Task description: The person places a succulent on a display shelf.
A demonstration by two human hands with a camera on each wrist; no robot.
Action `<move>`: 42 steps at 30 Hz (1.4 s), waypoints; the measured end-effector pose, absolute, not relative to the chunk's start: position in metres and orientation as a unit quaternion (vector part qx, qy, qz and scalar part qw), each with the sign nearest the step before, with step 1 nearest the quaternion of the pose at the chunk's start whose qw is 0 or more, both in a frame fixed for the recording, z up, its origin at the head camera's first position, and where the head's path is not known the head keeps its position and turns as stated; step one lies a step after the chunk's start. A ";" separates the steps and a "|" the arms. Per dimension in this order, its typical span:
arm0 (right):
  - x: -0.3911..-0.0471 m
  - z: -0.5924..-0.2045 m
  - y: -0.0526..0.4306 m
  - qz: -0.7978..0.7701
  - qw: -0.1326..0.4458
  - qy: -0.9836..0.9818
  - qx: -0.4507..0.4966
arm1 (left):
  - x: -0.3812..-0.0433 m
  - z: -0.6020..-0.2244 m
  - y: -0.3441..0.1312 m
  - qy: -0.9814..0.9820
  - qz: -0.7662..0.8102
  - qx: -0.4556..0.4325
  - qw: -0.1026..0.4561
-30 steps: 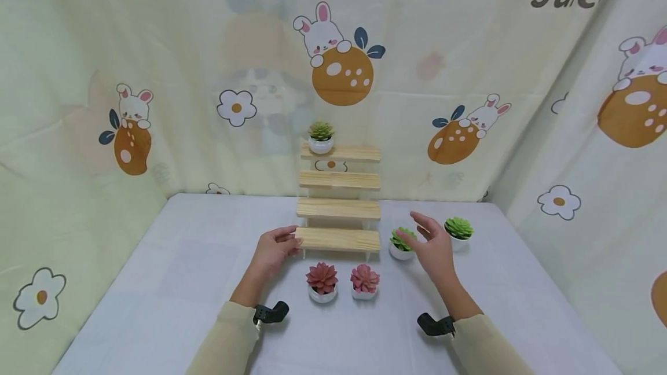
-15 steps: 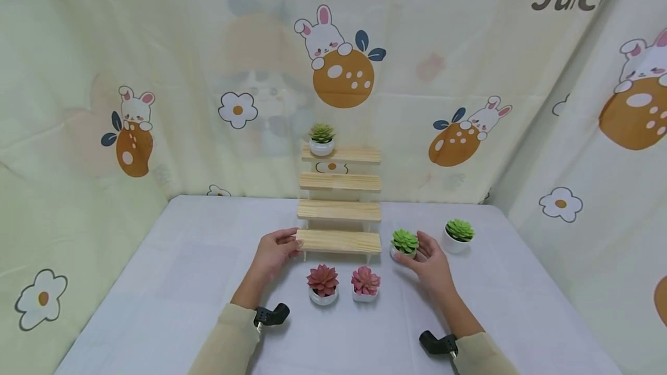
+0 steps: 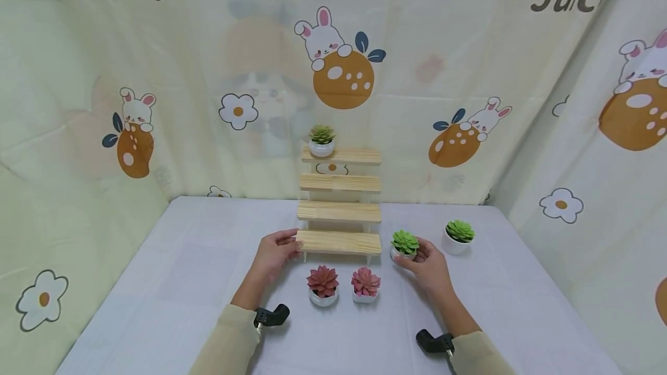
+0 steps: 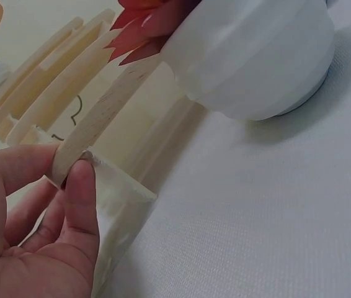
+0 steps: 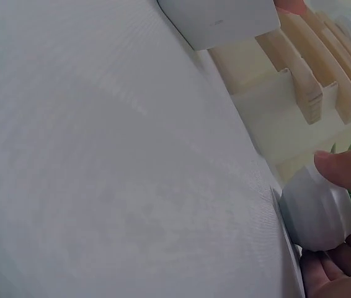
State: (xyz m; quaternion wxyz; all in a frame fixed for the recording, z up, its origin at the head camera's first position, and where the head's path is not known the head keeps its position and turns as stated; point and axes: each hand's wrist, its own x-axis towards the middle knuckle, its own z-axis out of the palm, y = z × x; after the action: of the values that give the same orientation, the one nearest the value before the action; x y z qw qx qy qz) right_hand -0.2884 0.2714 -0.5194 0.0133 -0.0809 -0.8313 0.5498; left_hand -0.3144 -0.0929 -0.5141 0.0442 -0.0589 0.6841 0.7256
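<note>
My left hand (image 3: 274,254) pinches the left end of the lowest step of a wooden tiered shelf (image 3: 339,242); in the left wrist view thumb and fingers close on the board's end (image 4: 70,155). To the right of the shelf, my right hand (image 3: 430,265) holds a bright green potted succulent (image 3: 405,242) by its white pot. The right wrist view shows the thumb at the pot's rim and fingers around the side of the white pot (image 5: 317,211), which is at the tablecloth. A darker green succulent (image 3: 322,140) stands on the top step, at its left end.
A dark red succulent (image 3: 323,285) and a pink succulent (image 3: 366,284) in white pots stand in front of the shelf. Another green succulent (image 3: 458,236) is at the right, beyond my right hand. A printed curtain (image 3: 406,74) hangs behind the white-covered table (image 3: 208,259).
My right hand has come down from above the nearer green succulent and taken hold of its pot. The left hand keeps its grip on the shelf's lowest step.
</note>
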 end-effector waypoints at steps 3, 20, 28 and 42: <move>-0.289 -0.519 0.271 0.543 0.017 -0.835 -0.086 | -0.314 -0.514 -0.093 0.682 0.728 -0.060 0.044; -0.292 -0.524 0.272 0.537 0.033 -0.839 -0.085 | -0.315 -0.516 -0.092 0.674 0.735 -0.062 0.039; -0.290 -0.524 0.272 0.544 0.038 -0.834 -0.083 | -0.316 -0.515 -0.092 0.674 0.735 -0.064 0.044; -0.285 -0.498 0.269 0.555 0.064 -0.827 -0.059 | -0.315 -0.514 -0.093 0.668 0.741 -0.054 0.043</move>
State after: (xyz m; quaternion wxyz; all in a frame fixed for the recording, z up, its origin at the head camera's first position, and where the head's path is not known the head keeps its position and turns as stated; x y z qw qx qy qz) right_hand -0.2846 0.2692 -0.4979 0.0636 -0.0591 -0.8274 0.5549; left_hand -0.3153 -0.0926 -0.5143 0.0431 -0.0538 0.6675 0.7414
